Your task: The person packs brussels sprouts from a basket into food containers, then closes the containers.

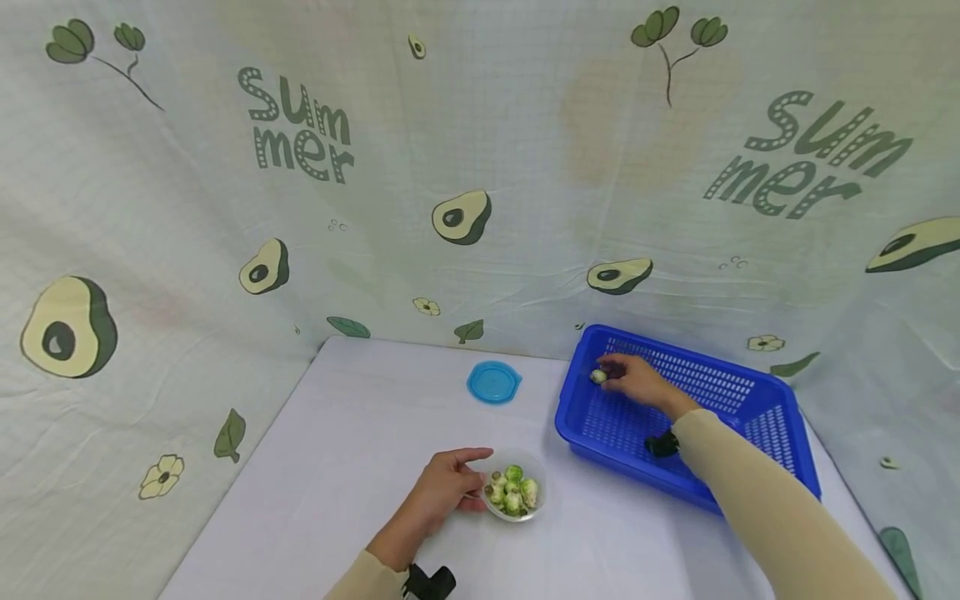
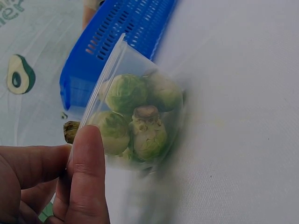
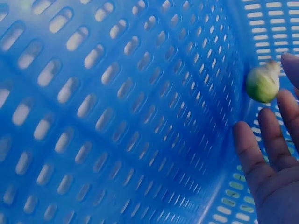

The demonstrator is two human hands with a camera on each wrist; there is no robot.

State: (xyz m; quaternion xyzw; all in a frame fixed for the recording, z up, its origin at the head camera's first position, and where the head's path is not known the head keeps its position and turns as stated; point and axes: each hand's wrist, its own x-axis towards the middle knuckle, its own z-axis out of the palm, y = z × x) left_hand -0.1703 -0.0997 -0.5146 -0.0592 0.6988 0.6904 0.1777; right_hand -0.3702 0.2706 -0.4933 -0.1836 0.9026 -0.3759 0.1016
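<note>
My left hand [image 1: 448, 485] pinches the rim of a small clear plastic container [image 2: 161, 72] between thumb and fingers. Inside it lie several green Brussels sprouts [image 1: 513, 492], their cut stems showing in the left wrist view. My right hand [image 1: 637, 383] reaches down into a blue perforated basket [image 1: 675, 492]. A single pale green Brussels sprout [image 3: 263, 84] sits by the basket wall, right at the tips of the thumb and index finger. The other right fingers [image 3: 252, 151] are spread and hold nothing.
A round blue lid [image 1: 494, 382] lies on the white table [image 1: 330, 433], behind the container. The basket stands at the right, near a hanging cloth [image 1: 525, 150] printed with avocados. Black wrist-worn cameras [image 1: 429, 583] sit at both wrists.
</note>
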